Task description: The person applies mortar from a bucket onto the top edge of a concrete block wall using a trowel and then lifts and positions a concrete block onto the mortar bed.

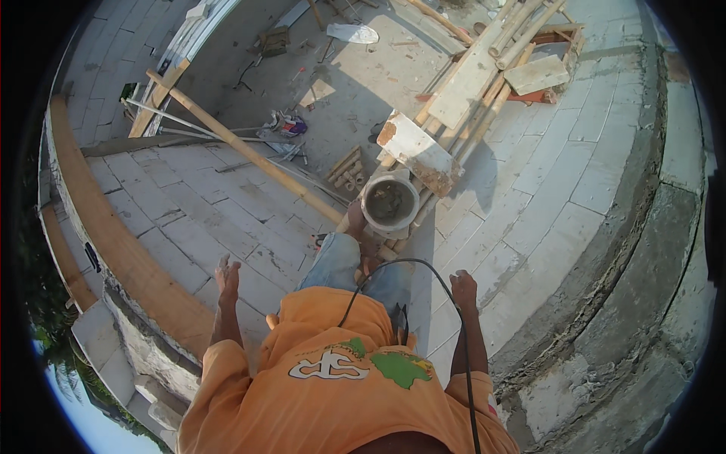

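Observation:
My left hand (228, 277) is raised at my left side, fingers loosely apart and nothing in it. On the other side my right hand (463, 287) hangs with its fingers curled in, and no object shows in it. In front of my legs a round grey bucket (370, 208) holds some wet grey mortar (389, 201). Just beyond it lies a white block (414, 148) with a broken, brownish edge, resting across bamboo poles (484, 113). Neither hand touches the bucket or the block.
Pale block walls (560, 174) rise on both sides. A long bamboo pole (249, 151) slants at the left, near a curved wooden board (113, 234). Far below is a littered floor (340, 76). A black cable (437, 274) loops before me; another pale slab (537, 74) lies at the far right.

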`<state>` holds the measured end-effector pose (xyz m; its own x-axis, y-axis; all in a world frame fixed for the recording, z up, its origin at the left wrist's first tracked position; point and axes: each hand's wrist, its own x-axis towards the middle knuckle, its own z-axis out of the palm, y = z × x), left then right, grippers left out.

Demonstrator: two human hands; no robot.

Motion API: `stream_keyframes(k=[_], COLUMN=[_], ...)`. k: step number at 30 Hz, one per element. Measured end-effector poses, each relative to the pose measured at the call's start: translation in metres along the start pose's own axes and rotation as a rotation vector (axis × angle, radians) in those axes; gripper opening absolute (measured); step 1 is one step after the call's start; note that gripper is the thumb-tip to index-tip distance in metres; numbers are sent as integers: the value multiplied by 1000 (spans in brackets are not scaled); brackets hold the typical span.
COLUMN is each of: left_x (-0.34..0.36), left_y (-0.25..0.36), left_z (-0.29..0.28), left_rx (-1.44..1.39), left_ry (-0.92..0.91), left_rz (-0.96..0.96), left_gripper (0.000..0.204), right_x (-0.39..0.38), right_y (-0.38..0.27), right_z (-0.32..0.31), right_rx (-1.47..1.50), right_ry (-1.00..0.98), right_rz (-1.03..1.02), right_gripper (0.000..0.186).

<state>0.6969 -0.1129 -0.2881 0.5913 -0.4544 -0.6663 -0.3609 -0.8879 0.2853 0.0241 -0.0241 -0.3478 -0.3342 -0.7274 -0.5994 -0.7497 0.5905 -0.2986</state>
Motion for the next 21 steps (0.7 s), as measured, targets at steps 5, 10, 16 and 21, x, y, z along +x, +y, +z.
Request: stream_keyframes(k=[5,10,16,21], left_x=[-17,-32,-39,-41], left_y=[-32,-74,-108,-115], left_z=[-30,-35,-34,-34], left_rx=[177,239,310,293], left_ry=[217,373,373,418], left_rz=[71,186,103,115], left_gripper=[55,54,56,54], right_x=[13,39,52,58], right_y=[-9,-25,-61,-53], right_z=[2,0,-15,-12], right_rx=[-48,-75,-26,-62], right_ry=[-107,-122,-70,-128], right_rz=[20,-42,-79,-61], right_gripper=[33,33,35,35])
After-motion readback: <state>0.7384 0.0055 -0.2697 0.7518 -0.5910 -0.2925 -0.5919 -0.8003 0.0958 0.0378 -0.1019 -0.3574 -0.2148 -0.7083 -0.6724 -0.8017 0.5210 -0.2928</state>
